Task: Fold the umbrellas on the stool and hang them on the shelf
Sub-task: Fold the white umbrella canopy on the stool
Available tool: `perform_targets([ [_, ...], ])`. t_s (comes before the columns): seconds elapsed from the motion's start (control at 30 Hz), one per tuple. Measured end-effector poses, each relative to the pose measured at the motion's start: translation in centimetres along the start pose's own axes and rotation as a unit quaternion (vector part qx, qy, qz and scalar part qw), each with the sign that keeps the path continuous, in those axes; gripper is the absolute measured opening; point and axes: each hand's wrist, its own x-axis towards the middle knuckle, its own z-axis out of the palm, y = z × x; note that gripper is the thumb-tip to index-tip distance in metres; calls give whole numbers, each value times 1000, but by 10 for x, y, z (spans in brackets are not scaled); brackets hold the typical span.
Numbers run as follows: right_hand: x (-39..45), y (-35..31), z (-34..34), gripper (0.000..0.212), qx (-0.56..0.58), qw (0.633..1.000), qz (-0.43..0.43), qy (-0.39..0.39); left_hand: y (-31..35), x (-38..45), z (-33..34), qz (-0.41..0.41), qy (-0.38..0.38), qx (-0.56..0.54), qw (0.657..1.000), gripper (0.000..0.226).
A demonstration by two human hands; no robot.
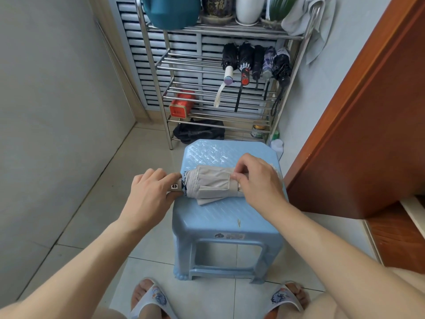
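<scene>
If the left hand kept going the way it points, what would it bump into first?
The left hand points rightward along the beige umbrella whose handle it grips, so it would probably meet the folded canopy first, then the right hand.

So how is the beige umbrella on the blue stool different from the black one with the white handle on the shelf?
The beige folding umbrella lies sideways on the blue plastic stool, gripped by both hands; the black umbrella with the white handle hangs handle-down on the metal shelf, untouched. Beige cloth versus black. Both are collapsed short.
</scene>
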Motion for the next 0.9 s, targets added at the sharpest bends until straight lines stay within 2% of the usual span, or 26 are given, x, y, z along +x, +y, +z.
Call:
perform_targets([
  [0.1, 17, 0, -12, 14, 18, 998, 22, -53, -2, 1, -2, 17, -3, -2, 1000, 38],
  [0.13, 20, 0, -20, 24, 33, 995, 16, -96, -3, 3, -5, 19, -8, -6, 1000, 38],
  [0.2, 22, 4, -37, 70, -9, 979, -31, -200, -6, 5, -11, 25, 9, -6, 1000, 38],
  [0.27, 16, 12, -46, 99, -114, 953, -61, -273, -4, 6, -14, 43, 60, 1, 997, 31],
  [0.33, 8, 23, -47, 103, -185, 932, -44, -307, 2, 5, -15, 43, 106, 17, 993, 23],
  [0.37, 6, 28, -46, 95, -199, 927, -36, -315, 4, 5, -14, 34, 104, 27, 994, 22],
  [0.43, 0, 31, -43, 66, -217, 929, -49, -296, 10, 1, -14, 9, 39, 29, 999, 32],
  [0.5, -9, 28, -40, 48, -250, 935, -103, -230, 17, -3, -20, 21, -16, -17, 1000, 54],
  [0.57, -18, 28, -36, 41, -305, 926, -171, -143, 31, -2, -38, 86, -19, -88, 992, 64],
  [0.63, -27, 28, -32, 36, -331, 913, -235, -39, 50, 5, -59, 149, -36, -110, 982, 79],
  [0.73, -36, 18, -29, 35, -347, 885, -300, 76, 71, 19, -70, 139, -201, -15, 970, 107],
  [0.77, -41, 13, -29, 36, -352, 878, -309, 99, 74, 23, -66, 124, -245, 18, 961, 103],
  [0.83, -49, 5, -31, 31, -371, 869, -306, 116, 80, 29, -60, 103, -260, 23, 960, 73],
  [0.87, -50, 2, -36, 27, -385, 870, -293, 92, 82, 29, -57, 107, -238, 27, 965, 57],
  [0.9, -48, -3, -44, 28, -397, 878, -267, 34, 85, 29, -54, 126, -200, 42, 971, 49],
])
